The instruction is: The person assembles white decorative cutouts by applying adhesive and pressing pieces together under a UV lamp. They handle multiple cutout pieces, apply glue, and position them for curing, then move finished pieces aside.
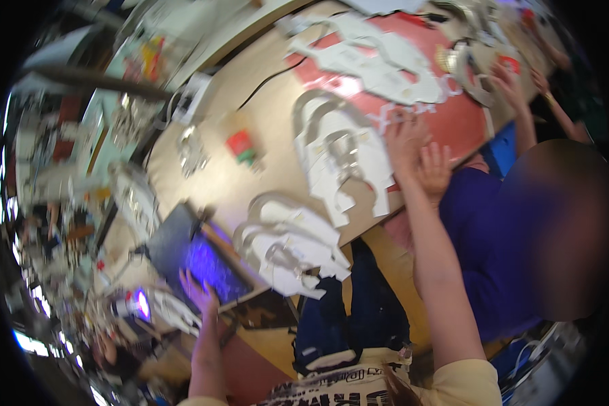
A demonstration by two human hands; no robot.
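Tan table held white pieces, red bottle, dark board by spread left hand, while right hand, beside co-worker's hand, had unclear grip.

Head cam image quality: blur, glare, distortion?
Head view: soft blur nearly throughout, likely motion; whitish glare on the red mat; violet glow on the dark slab by the left hand; violet lamp flaring farther left; strong fisheye warp, outer rim black.

Cream T-shirt, black print, short sleeves, navy trousers.
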